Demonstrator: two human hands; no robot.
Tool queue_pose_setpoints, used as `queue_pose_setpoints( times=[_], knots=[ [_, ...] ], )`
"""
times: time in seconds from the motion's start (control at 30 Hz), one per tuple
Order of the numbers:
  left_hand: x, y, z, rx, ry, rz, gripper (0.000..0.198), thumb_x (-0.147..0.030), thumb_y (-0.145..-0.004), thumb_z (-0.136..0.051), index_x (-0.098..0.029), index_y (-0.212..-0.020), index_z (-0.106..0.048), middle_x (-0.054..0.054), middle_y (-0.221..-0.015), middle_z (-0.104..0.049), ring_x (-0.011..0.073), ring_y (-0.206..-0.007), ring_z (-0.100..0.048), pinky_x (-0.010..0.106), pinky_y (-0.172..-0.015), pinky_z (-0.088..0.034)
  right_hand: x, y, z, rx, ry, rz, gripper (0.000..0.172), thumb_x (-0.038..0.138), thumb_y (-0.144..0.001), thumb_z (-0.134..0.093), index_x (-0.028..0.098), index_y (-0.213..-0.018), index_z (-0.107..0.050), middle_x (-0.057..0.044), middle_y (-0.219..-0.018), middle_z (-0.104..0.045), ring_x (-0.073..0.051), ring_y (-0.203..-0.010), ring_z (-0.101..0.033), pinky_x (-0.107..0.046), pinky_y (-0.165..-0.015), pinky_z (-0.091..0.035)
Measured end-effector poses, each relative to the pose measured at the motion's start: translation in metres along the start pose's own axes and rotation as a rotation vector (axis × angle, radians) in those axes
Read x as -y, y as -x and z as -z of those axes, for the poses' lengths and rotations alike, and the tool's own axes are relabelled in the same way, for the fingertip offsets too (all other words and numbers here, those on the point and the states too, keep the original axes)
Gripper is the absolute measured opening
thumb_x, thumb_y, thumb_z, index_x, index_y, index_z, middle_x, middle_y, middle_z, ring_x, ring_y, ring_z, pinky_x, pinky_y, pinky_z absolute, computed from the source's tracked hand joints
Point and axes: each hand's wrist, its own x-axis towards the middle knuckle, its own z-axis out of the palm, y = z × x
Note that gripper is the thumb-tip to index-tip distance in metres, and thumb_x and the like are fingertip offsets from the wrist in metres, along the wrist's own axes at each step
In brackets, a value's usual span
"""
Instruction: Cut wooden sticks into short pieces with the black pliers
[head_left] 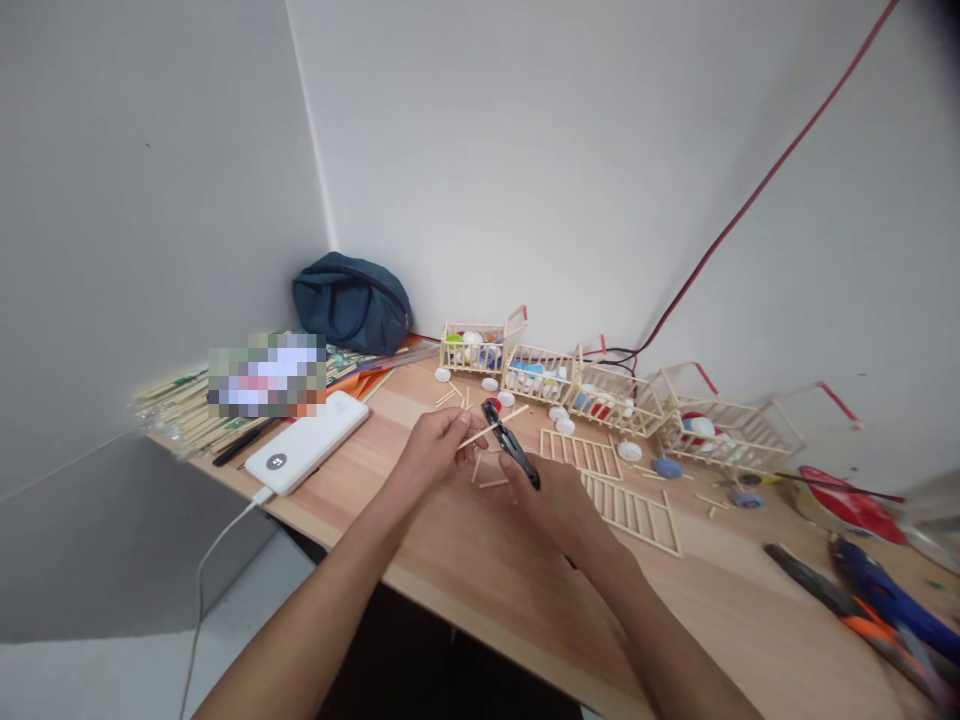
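Observation:
My left hand [435, 447] is closed in a pinch on a thin wooden stick [495, 427] that points right, above the wooden table [465, 560]. My right hand [551, 500] is wrapped round the handles of black cutting pliers [510, 443]. The pliers' jaws sit at the stick, near its middle. Short cut stick pieces [487, 478] lie on the table just under both hands. Two flat ladder-like stick frames [600, 480] lie to the right of my right hand.
Several small stick-built carts [600, 385] with bottle caps stand in a row along the back wall. A white power bank [307, 442] with cable, a bundle of sticks [187, 410] and a blue pouch [351, 300] are at the left. Tools [877, 600] lie at the right; a red wire [750, 200] runs up the wall.

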Motion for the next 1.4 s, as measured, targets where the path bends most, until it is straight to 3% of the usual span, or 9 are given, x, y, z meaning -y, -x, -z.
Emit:
queue_pose_setpoints(
  times=[0.07, 0.17, 0.4, 0.7, 1.03, 1.13, 1.27, 1.4],
  knots=[
    [0.002, 0.0, 0.004, 0.033, 0.138, 0.103, 0.04, -0.049, -0.084, -0.04, -0.013, -0.086, -0.058, 0.003, -0.066, -0.062, 0.0089, -0.046, -0.047, 0.021, -0.044, -0.034, 0.001, 0.001, 0.002, -0.008, -0.005, -0.025, 0.047, 0.051, -0.09, -0.033, 0.018, -0.067, -0.058, -0.005, -0.061, -0.062, -0.017, -0.056, -0.056, -0.024, -0.051, -0.028],
    [0.004, 0.005, 0.009, 0.106, 0.131, 0.143, 0.042, -0.051, -0.083, -0.042, -0.013, -0.088, -0.057, 0.0, -0.058, -0.057, 0.0075, -0.042, -0.044, 0.018, -0.041, -0.03, 0.002, 0.002, 0.003, -0.002, -0.018, -0.024, 0.048, 0.051, -0.09, -0.033, 0.018, -0.066, -0.057, -0.005, -0.06, -0.062, -0.017, -0.056, -0.056, -0.024, -0.052, -0.028],
    [0.006, 0.011, 0.01, 0.114, -0.038, 0.016, 0.031, -0.041, -0.082, -0.048, -0.012, -0.08, -0.061, -0.004, -0.051, -0.045, 0.0071, -0.046, -0.039, 0.019, -0.045, -0.029, 0.004, 0.004, -0.002, -0.015, 0.02, -0.013, 0.048, 0.052, -0.09, -0.033, 0.017, -0.072, -0.06, -0.008, -0.066, -0.065, -0.019, -0.06, -0.058, -0.026, -0.054, -0.031],
    [0.005, 0.017, 0.01, 0.078, -0.24, -0.117, 0.028, -0.032, -0.084, -0.044, -0.014, -0.084, -0.066, 0.003, -0.075, -0.063, 0.0139, -0.071, -0.054, 0.023, -0.064, -0.04, 0.004, 0.005, -0.004, 0.001, 0.03, 0.006, 0.049, 0.052, -0.09, -0.033, 0.016, -0.075, -0.063, -0.01, -0.071, -0.068, -0.02, -0.064, -0.061, -0.027, -0.055, -0.032],
    [0.013, 0.032, 0.017, 0.067, -0.595, -0.169, 0.029, -0.027, -0.087, -0.036, -0.019, -0.078, -0.062, 0.003, -0.075, -0.065, 0.0159, -0.071, -0.057, 0.024, -0.066, -0.038, 0.008, 0.011, -0.008, 0.094, 0.021, -0.002, 0.05, 0.053, -0.089, -0.034, 0.016, -0.077, -0.066, -0.013, -0.074, -0.069, -0.022, -0.067, -0.063, -0.028, -0.057, -0.036],
    [0.011, 0.034, 0.023, 0.042, -0.591, -0.154, 0.027, -0.025, -0.086, -0.037, -0.019, -0.079, -0.062, 0.003, -0.076, -0.065, 0.0161, -0.071, -0.057, 0.024, -0.067, -0.038, 0.004, 0.009, -0.002, 0.135, 0.002, 0.018, 0.049, 0.053, -0.088, -0.037, 0.017, -0.071, -0.064, -0.011, -0.07, -0.068, -0.021, -0.065, -0.062, -0.027, -0.055, -0.037],
    [0.007, 0.03, 0.03, 0.01, -0.545, -0.11, 0.027, -0.026, -0.085, -0.036, -0.017, -0.075, -0.06, 0.001, -0.065, -0.06, 0.0146, -0.064, -0.054, 0.024, -0.063, -0.037, -0.013, 0.002, 0.022, 0.262, -0.161, -0.05, 0.051, 0.059, -0.086, -0.036, 0.018, -0.068, -0.059, -0.004, -0.055, -0.061, -0.016, -0.049, -0.057, -0.025, -0.048, -0.038],
    [0.007, 0.023, 0.023, -0.03, -0.551, -0.098, 0.023, -0.03, -0.082, -0.045, -0.017, -0.073, -0.062, -0.001, -0.063, -0.058, 0.0131, -0.061, -0.051, 0.023, -0.057, -0.034, -0.034, -0.002, 0.053, 0.107, -0.524, -0.166, 0.052, 0.064, -0.083, -0.036, 0.018, -0.077, -0.058, -0.002, -0.056, -0.059, -0.015, -0.046, -0.056, -0.024, -0.043, -0.041]
  ],
)
